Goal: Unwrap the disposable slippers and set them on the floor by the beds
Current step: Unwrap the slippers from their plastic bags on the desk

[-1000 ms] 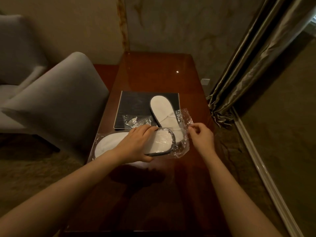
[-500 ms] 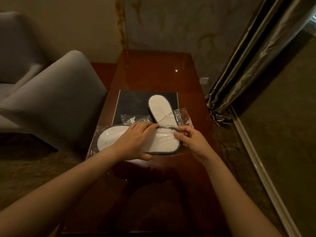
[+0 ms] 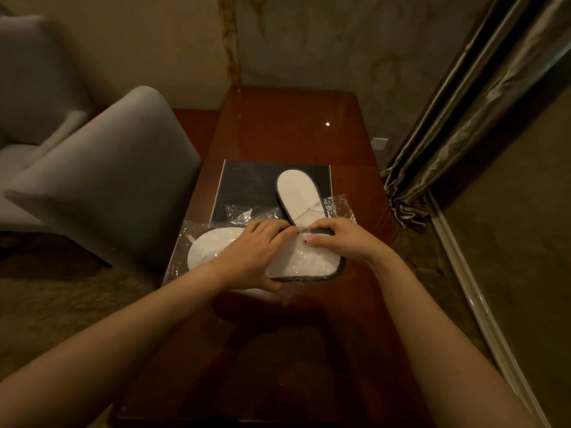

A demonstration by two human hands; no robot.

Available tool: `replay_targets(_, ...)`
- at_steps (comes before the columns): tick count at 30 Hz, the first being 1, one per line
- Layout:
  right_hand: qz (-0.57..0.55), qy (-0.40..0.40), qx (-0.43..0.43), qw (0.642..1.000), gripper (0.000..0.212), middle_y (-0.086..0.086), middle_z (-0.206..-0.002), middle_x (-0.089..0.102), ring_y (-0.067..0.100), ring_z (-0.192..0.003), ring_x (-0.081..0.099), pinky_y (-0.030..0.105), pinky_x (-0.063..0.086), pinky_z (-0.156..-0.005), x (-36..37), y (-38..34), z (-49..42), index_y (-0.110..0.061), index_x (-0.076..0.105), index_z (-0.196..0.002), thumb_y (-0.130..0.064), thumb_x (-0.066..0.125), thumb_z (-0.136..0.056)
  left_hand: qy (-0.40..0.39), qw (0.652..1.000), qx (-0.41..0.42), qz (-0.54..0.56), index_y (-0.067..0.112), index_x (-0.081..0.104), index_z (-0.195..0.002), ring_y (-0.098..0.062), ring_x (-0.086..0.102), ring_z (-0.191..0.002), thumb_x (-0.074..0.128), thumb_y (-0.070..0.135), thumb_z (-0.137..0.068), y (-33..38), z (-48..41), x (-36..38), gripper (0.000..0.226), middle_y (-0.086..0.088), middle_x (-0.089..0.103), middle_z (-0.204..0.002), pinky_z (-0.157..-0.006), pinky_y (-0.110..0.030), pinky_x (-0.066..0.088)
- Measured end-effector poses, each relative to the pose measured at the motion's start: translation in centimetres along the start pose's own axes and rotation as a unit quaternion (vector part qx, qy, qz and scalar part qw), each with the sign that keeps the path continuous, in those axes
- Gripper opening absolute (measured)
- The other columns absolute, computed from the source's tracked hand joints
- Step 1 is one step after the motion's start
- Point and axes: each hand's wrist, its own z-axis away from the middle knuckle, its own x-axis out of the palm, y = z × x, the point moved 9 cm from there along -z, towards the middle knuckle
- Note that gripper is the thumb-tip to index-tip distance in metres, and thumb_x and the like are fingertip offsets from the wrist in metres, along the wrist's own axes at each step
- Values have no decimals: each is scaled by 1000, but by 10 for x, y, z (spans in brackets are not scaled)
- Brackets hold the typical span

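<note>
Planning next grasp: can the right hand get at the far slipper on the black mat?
Probably yes: the far slipper lies beyond the right hand, far end uncovered, though that hand grips the wrapped slipper.

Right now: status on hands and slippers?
Left hand grips wrapped slipper on table. Right hand pinches its plastic wrapper. Second slipper beyond, on dark mat. Nothing in the way.

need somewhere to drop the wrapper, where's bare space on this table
Bare: far end of the table between black mat and wall, and its near end between the forearms. Crowded: the middle, where left hand and right hand grip the wrapped slipper beside the unwrapped slipper.
</note>
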Motion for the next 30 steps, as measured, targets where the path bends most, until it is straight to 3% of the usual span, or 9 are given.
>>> replay_targets(7,-114,19,26,993,6,-4,-82,68,-1,-60,66,11,50,-52,-18,28,10,-24,69,-88,-26,65,-84,-38,999,-27,12,23,12,-146,-21,25,-134,62,70,-56,-38,10,9,113,-3,27,-147,-114,-34,12)
replay_targets(10,-25,-45,42,998,13,-5,-88,67,-1,-70,66,10,50,-58,-17,35,16,-24,69,-91,-32,65,-83,-29,1000,6,8,21,17,-144,-23,27,-132,61,70,-56,-25,11,11,110,-5,31,-144,-112,-34,14)
replay_targets(12,91,-107,45,989,26,0,-93,66,8,-80,64,19,50,-67,-8,32,12,-21,67,-98,-41,64,-82,-21,999,31,6,19,20,-142,-22,28,-129,60,70,-56,-10,8,12,108,-6,34,-141,-111,-35,15)
replay_targets(15,173,-125,10,977,35,3,-80,60,13,-72,57,26,43,-64,6,15,1,-15,65,-96,-46,65,-79,-14,999,52,-7,18,23,-142,-22,28,-128,60,69,-56,2,0,15,107,-7,35,-140,-111,-35,17)
replay_targets(20,97,-97,2,991,26,9,-93,69,19,-79,67,30,51,-67,-3,14,7,-17,69,-94,-38,68,-80,-32,998,24,40,24,12,-145,-17,18,-134,64,69,-57,-15,0,24,111,-1,24,-147,-112,-30,10)
replay_targets(24,35,-91,19,995,18,1,-86,71,8,-72,69,15,51,-57,-24,31,22,-20,71,-91,-33,71,-78,-49,996,14,67,27,6,-146,-16,14,-138,62,72,-57,-17,-5,41,114,3,16,-151,-114,-32,10)
replay_targets(30,-1,-48,55,997,22,1,-89,74,9,-73,71,15,52,-57,-55,60,41,-20,73,-93,-33,73,-76,-72,991,-45,103,24,11,-146,-15,22,-138,65,61,-67,-36,0,72,103,1,12,-155,-113,-32,22)
